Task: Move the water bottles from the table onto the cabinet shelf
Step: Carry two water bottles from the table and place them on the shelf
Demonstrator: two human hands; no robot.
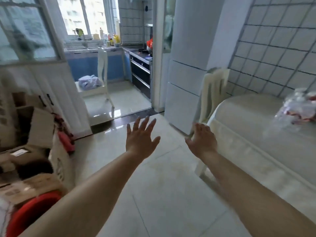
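blurred clear water bottles [297, 110], on table [248, 113]

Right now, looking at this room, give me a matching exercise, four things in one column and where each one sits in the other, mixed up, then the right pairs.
Things:
1. pack of water bottles
2. blue cloth bundle
3. built-in oven
4. cardboard boxes

Places:
A. on the white chair in the kitchen
B. far left, stacked on the floor
C. on the white table at right
D. under the kitchen counter, beside the doorway

Pairs: 1-C, 2-A, 3-D, 4-B
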